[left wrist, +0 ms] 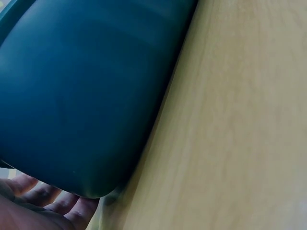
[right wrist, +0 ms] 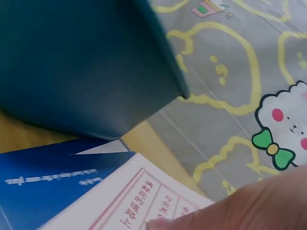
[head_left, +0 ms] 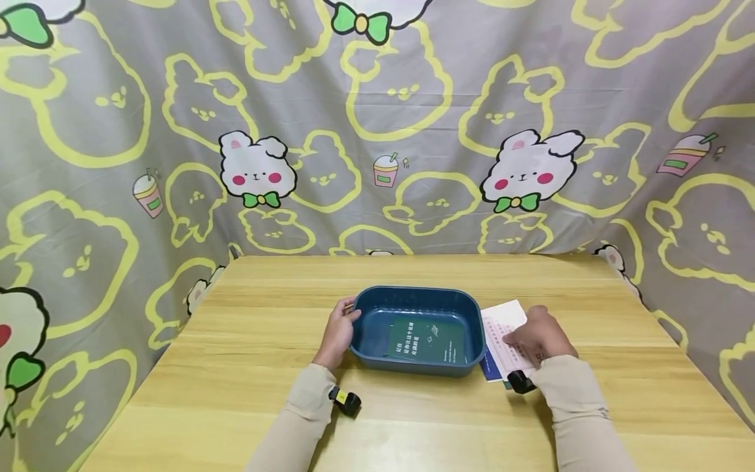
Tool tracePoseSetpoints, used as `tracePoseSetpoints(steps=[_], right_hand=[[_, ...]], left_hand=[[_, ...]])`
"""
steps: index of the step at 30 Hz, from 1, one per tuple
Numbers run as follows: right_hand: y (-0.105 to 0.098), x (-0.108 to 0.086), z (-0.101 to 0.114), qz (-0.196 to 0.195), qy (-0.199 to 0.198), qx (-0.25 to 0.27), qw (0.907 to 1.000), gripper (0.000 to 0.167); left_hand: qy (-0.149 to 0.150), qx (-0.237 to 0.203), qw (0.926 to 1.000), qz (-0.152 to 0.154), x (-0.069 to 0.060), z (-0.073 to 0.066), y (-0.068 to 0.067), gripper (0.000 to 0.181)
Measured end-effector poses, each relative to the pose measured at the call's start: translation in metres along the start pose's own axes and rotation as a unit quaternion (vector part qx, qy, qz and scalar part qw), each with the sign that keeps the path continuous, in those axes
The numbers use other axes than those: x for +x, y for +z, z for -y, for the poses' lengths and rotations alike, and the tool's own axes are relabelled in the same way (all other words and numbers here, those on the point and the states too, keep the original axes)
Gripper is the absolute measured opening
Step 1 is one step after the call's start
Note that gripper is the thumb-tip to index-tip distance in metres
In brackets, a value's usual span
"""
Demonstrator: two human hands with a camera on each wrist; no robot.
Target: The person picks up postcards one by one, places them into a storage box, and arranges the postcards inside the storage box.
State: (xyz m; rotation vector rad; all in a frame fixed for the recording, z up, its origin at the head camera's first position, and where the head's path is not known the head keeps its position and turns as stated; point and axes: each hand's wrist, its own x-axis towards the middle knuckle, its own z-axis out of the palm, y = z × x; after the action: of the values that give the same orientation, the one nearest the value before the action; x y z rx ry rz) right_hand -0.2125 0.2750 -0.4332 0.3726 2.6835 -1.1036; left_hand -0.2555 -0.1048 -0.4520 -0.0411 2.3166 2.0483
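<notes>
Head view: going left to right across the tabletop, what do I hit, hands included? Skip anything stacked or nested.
Left hand → dark blue basin → red-printed sheet → right hand, partly over the sheet.

Curtained-off tabletop booth

Wood-grain table, grey cloth hung at back, left and right, printed with cartoon bunnies. Home or studio: can't tell, cloth blocks the view beyond.

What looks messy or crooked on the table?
The white rectangular paper card with red print sits crookedly over a blue printed card, right of the dark blue plastic tub; the cards' edges don't line up. Nothing looks spilled or damaged.
</notes>
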Motion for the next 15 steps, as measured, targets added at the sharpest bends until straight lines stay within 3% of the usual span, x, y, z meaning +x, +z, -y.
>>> tracePoseSetpoints(steps=[2, 4, 7, 15], right_hand=[[-0.002, 0.000, -0.001, -0.001, -0.005, 0.047, 0.9989, 0.057], [-0.004, 0.000, -0.002, 0.002, -0.009, 0.087, 0.9961, 0.044], [-0.008, 0.000, -0.003, 0.002, -0.023, 0.117, 0.9929, 0.039], [-0.020, -0.003, 0.001, -0.046, -0.045, 0.129, 0.9896, 0.048]], left_hand=[[0.004, 0.002, 1.0000, 0.001, 0.000, 0.000, 0.000, 0.035], [0.006, 0.002, 1.0000, 0.002, -0.001, 0.000, 0.000, 0.035], [0.006, 0.001, 1.0000, 0.001, -0.001, 0.000, -0.001, 0.036], [0.005, 0.000, 1.0000, 0.003, -0.002, -0.001, -0.001, 0.037]])
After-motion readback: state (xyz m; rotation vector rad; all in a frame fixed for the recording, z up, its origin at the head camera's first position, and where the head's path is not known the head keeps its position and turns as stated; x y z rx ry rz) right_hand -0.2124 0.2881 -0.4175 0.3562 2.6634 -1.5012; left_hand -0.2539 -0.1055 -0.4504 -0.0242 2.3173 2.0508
